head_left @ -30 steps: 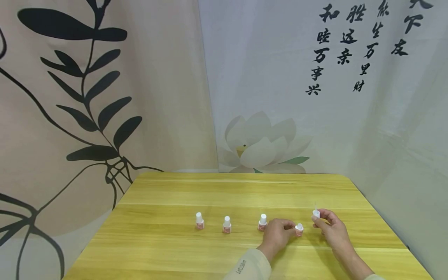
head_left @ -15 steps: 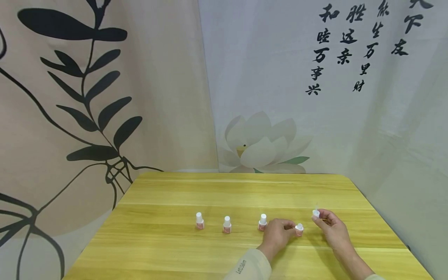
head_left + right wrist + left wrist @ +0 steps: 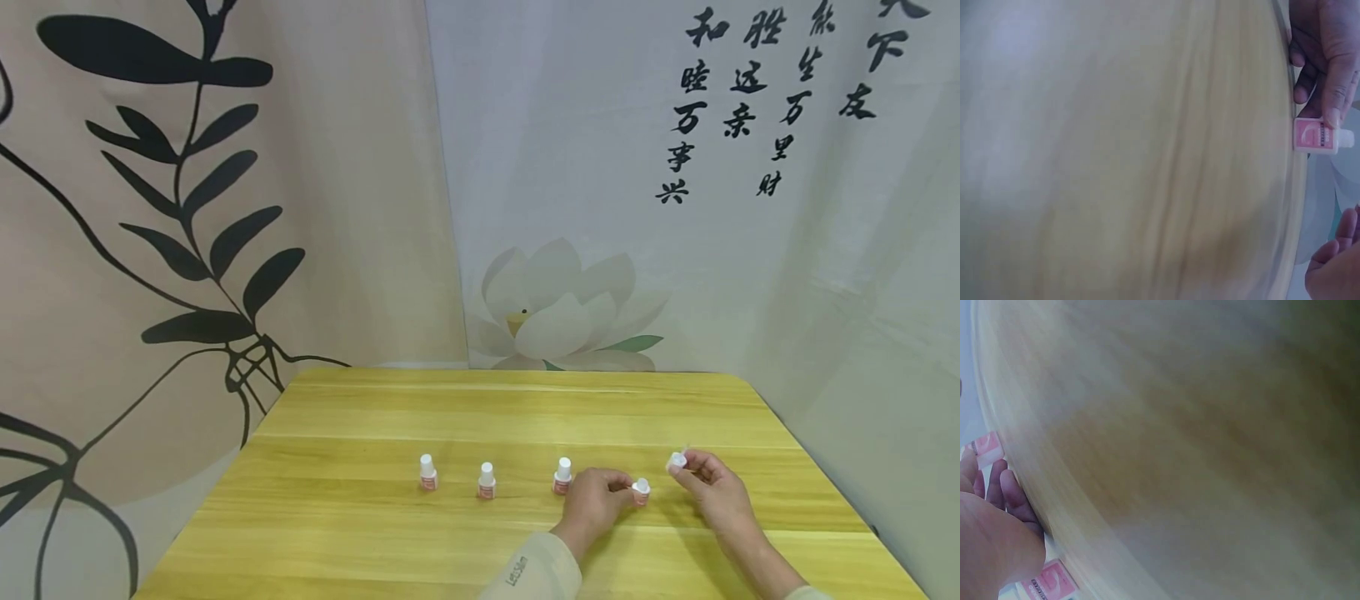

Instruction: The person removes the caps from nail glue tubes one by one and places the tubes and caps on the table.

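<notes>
My left hand pinches a small white bottle with a pink label, which stands upright on the wooden table. The bottle's short white top is uncapped, and the label shows in the right wrist view. Right of it, my right hand pinches a white cap between thumb and fingers, above the table. A thin pale stem rises faintly from the cap. In the left wrist view, my left hand sits at the left edge; in the right wrist view, only part of my right hand appears.
Three similar capped bottles stand to the left: the far one, the middle one, and one close beside my left hand. The wooden table reaches back to a printed cloth.
My right hand has tilted the cap, so its thin stem, upright before, now leans to the right and shows less. My left hand and the bottle stay in place.
</notes>
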Tool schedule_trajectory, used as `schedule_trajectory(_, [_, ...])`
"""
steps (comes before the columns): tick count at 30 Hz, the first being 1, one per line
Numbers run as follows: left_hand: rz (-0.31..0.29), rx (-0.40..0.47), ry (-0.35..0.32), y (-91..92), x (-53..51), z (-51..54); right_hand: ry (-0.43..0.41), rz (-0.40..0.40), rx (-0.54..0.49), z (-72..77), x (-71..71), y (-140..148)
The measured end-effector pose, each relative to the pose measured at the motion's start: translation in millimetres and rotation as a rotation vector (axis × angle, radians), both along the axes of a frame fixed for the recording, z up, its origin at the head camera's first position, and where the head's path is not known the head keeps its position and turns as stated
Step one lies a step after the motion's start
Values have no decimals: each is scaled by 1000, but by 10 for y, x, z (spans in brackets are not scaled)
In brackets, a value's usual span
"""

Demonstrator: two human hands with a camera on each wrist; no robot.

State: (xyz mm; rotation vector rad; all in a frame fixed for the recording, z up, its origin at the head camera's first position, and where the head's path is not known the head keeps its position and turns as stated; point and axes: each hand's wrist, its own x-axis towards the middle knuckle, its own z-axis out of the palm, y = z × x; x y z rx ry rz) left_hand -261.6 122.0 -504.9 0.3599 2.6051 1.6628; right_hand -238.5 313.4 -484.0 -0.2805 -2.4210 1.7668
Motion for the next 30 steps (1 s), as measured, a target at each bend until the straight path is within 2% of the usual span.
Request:
schedule_trajectory(7, [5, -19, 12, 3, -1, 2, -56, 26, 50, -49, 9, 34])
schedule_trajectory(16, [0, -10, -3, 7, 11, 27, -85, 45, 96, -103, 16, 67])
schedule_trajectory(30, [-5, -8, -9, 11, 9, 26, -62, 59, 97, -164, 12, 76])
